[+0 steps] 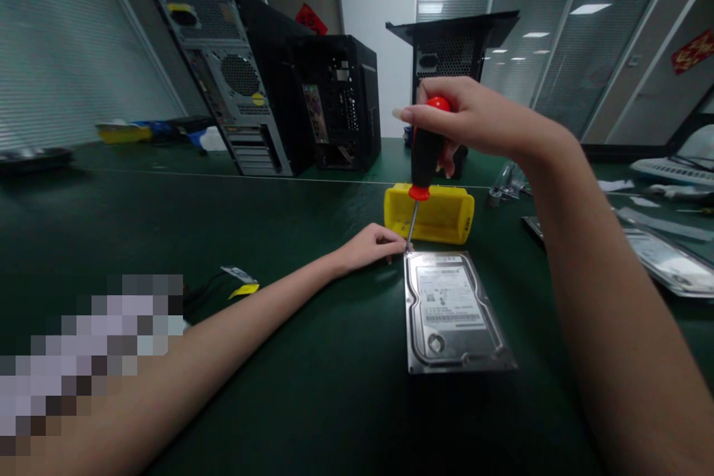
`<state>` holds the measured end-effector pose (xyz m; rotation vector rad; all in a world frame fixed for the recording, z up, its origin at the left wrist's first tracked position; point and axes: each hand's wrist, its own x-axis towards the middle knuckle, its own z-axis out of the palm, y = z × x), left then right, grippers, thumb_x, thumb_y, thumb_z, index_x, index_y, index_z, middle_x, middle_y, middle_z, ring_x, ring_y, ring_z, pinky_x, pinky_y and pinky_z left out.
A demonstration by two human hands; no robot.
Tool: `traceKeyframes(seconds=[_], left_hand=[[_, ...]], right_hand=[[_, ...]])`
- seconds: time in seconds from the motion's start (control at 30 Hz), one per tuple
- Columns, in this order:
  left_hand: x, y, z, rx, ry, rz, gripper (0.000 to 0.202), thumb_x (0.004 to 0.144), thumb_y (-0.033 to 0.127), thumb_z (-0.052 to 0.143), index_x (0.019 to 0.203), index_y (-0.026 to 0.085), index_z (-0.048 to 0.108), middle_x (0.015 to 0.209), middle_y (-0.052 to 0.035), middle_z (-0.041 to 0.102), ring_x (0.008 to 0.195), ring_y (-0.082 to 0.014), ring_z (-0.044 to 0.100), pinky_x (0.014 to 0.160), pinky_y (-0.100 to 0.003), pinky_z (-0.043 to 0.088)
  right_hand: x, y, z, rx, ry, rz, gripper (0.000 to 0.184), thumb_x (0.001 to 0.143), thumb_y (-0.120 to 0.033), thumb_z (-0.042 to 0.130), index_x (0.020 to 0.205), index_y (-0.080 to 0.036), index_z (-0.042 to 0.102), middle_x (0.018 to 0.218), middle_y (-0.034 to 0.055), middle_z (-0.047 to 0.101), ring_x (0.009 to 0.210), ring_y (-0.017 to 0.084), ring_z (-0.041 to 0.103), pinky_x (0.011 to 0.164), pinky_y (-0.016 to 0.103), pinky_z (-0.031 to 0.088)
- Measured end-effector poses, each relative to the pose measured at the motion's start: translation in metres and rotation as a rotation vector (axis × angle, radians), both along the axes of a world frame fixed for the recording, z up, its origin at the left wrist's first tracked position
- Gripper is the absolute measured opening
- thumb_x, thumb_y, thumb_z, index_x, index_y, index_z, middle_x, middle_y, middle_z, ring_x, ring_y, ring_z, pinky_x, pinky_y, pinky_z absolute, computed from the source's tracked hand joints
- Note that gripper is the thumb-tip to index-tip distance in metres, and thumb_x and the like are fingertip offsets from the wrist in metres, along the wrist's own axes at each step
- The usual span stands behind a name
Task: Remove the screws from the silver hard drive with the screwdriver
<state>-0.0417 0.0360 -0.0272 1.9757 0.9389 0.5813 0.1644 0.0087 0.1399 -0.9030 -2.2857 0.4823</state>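
Note:
My right hand (471, 115) is wrapped round the black and red handle of a screwdriver (426, 158). Its shaft points down and its tip meets the far left corner of a silver hard drive (446, 312). The drive lies label side up on the green table. At that same corner, the fingers of my left hand (368, 245) are pinched together close to the screwdriver tip. Whatever sits between those fingertips is too small to make out. Just behind the drive stands a yellow bin (440, 216), its open side facing me, with a few tiny bits inside.
Black computer cases (279, 82) stand at the back left, and another case (451, 52) stands behind my right hand. More hard drives (669, 260) lie at the right. A cable with a yellow tag (244, 290) lies beside my left forearm. A white keyboard (674, 169) sits far right.

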Motion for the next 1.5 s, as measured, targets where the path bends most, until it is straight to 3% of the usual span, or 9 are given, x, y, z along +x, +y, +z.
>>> traceKeyframes(seconds=[0.23, 0.33, 0.47, 0.57, 0.77, 0.9, 0.97, 1.2, 1.5], left_hand=[[0.001, 0.0, 0.001, -0.001, 0.014, 0.0, 0.032, 0.079, 0.036, 0.056, 0.094, 0.011, 0.069, 0.09, -0.0094, 0.068, 0.071, -0.013, 0.058, 0.059, -0.022, 0.044], [0.001, 0.0, 0.002, 0.003, 0.016, -0.006, 0.032, 0.08, 0.036, 0.055, 0.094, 0.011, 0.069, 0.091, -0.0094, 0.068, 0.072, -0.0133, 0.058, 0.06, -0.022, 0.044], [0.001, 0.0, 0.002, 0.008, 0.021, -0.015, 0.032, 0.081, 0.036, 0.054, 0.094, 0.011, 0.069, 0.091, -0.0093, 0.068, 0.072, -0.0127, 0.057, 0.06, -0.022, 0.043], [0.002, -0.001, 0.004, 0.012, 0.03, -0.014, 0.032, 0.081, 0.036, 0.054, 0.093, 0.01, 0.069, 0.087, -0.0087, 0.068, 0.068, -0.0113, 0.056, 0.058, -0.021, 0.042], [0.002, -0.001, 0.005, 0.024, 0.04, -0.019, 0.033, 0.081, 0.036, 0.054, 0.093, 0.01, 0.069, 0.086, -0.0083, 0.068, 0.066, -0.0101, 0.054, 0.058, -0.02, 0.042], [0.002, -0.001, 0.004, 0.025, 0.035, -0.011, 0.032, 0.08, 0.036, 0.055, 0.094, 0.01, 0.069, 0.086, -0.0086, 0.068, 0.065, -0.0099, 0.054, 0.057, -0.02, 0.042], [0.002, -0.001, 0.004, 0.025, 0.035, -0.007, 0.032, 0.08, 0.036, 0.055, 0.094, 0.01, 0.069, 0.085, -0.0084, 0.068, 0.065, -0.0099, 0.054, 0.057, -0.02, 0.042], [0.001, 0.002, 0.001, 0.013, 0.023, -0.01, 0.032, 0.08, 0.036, 0.055, 0.093, 0.01, 0.068, 0.087, -0.0085, 0.068, 0.067, -0.0103, 0.056, 0.058, -0.02, 0.042], [0.001, 0.001, 0.0, 0.01, 0.016, 0.001, 0.031, 0.079, 0.036, 0.056, 0.094, 0.011, 0.068, 0.09, -0.0083, 0.068, 0.071, -0.0114, 0.057, 0.058, -0.02, 0.044]], right_hand=[[-0.005, -0.001, 0.0, 0.095, -0.019, -0.022, 0.048, 0.081, -0.059, 0.042, 0.074, -0.013, 0.052, 0.065, 0.0047, 0.057, 0.05, 0.009, 0.055, 0.04, 0.017, 0.044], [-0.007, -0.003, -0.001, 0.102, -0.015, -0.086, 0.047, 0.083, -0.057, 0.041, 0.066, -0.013, 0.049, 0.06, 0.0046, 0.056, 0.047, 0.009, 0.054, 0.039, 0.018, 0.043], [-0.005, -0.001, -0.002, 0.119, -0.016, -0.181, 0.056, 0.078, -0.066, 0.039, 0.06, -0.014, 0.043, 0.056, 0.0052, 0.055, 0.044, 0.011, 0.053, 0.039, 0.021, 0.044], [0.001, 0.001, -0.001, 0.099, -0.033, -0.197, 0.058, 0.081, -0.066, 0.034, 0.066, -0.012, 0.049, 0.061, 0.0069, 0.058, 0.046, 0.011, 0.055, 0.044, 0.021, 0.046], [0.012, -0.007, 0.008, -0.124, -0.071, -0.068, 0.036, 0.093, -0.031, 0.024, 0.091, -0.009, 0.052, 0.08, 0.0104, 0.063, 0.061, 0.014, 0.062, 0.058, 0.026, 0.052], [0.012, -0.013, 0.009, -0.184, -0.031, 0.024, 0.03, 0.091, -0.034, 0.032, 0.103, -0.015, 0.052, 0.103, 0.0097, 0.06, 0.08, 0.018, 0.064, 0.066, 0.029, 0.054], [0.01, -0.012, 0.007, -0.167, -0.022, 0.059, 0.032, 0.091, -0.038, 0.034, 0.105, -0.017, 0.053, 0.106, 0.0086, 0.059, 0.08, 0.016, 0.063, 0.063, 0.026, 0.054], [-0.002, -0.002, 0.001, -0.024, 0.049, 0.084, 0.035, 0.091, -0.041, 0.035, 0.098, -0.013, 0.054, 0.071, 0.0024, 0.057, 0.051, 0.008, 0.056, 0.047, 0.017, 0.047], [-0.009, -0.001, -0.001, 0.056, 0.055, 0.049, 0.04, 0.087, -0.048, 0.04, 0.085, -0.012, 0.056, 0.064, 0.0018, 0.057, 0.044, 0.006, 0.053, 0.041, 0.016, 0.045]])
